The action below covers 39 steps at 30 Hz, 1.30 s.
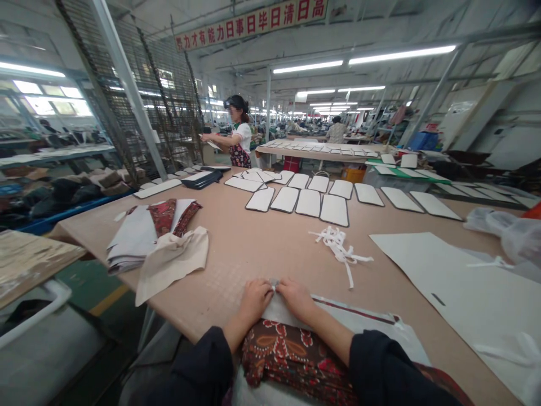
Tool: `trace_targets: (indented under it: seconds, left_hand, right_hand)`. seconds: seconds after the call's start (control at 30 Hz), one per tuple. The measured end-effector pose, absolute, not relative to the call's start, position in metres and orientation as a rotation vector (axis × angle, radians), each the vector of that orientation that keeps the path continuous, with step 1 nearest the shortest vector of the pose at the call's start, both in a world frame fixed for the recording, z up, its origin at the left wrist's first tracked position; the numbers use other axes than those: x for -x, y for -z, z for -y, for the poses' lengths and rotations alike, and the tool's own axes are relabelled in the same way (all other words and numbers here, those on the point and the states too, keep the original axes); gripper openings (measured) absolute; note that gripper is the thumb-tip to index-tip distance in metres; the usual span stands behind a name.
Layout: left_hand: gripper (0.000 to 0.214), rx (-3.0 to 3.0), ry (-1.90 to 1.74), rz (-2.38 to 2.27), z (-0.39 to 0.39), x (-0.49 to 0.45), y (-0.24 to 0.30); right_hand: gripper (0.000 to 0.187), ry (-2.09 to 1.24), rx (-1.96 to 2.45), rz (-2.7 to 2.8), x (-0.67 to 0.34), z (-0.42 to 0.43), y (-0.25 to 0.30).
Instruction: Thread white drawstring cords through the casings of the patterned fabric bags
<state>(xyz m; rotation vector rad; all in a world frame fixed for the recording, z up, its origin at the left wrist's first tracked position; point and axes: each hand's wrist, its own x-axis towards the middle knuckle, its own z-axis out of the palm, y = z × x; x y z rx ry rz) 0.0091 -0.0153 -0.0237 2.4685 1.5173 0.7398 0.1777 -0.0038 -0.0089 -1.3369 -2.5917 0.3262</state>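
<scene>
My left hand (256, 298) and my right hand (295, 296) meet near the table's front edge, fingers closed and thumbs nearly touching. Between the fingertips shows a small greyish bit (274, 282), too small to name. Under my wrists lies a stack of dark red-brown patterned fabric (281, 352), folded in layers. A pale sheet (372, 320) with a dark red strip along its edge extends out from beneath my right forearm. Beyond my right hand rests a tangle of white ties (337, 243).
Several white, dark-edged panels (307, 203) lie across the table's far side. At left sits a pile of pale and patterned cloth (139, 234); a large white sheet (477, 304) covers the right. Past the table stands a co-worker (240, 138), holding a pale piece.
</scene>
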Motion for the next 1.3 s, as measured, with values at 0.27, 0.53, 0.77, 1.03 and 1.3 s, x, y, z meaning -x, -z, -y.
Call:
trace_targets:
  seconds: [0.27,0.53,0.77,1.03,1.3]
  left_hand:
    - [0.025,-2.693,-0.48,-1.496,0.011,-0.015,0.014]
    - [0.027,-2.749,-0.384,-1.485,0.009,-0.014,0.012]
    - [0.031,-2.54,-0.719,-1.498,0.01,-0.007,0.023]
    - [0.026,-2.377,-0.969,-1.552,0.011,-0.003,0.028]
    - [0.018,-2.356,-1.001,-1.461,0.013,-0.003,0.021]
  right_hand:
    - [0.02,-0.005,1.184,2.778,-0.19,0.012,-0.002]
    - [0.028,-0.184,1.666,2.772,-0.288,0.062,-0.025]
    - [0.03,-0.351,1.917,2.712,-0.278,0.045,-0.038]
    - [0.016,-0.58,1.791,2.426,-0.186,-0.003,-0.02]
    - [0.015,-0.9,1.35,2.353,-0.199,-0.004,-0.012]
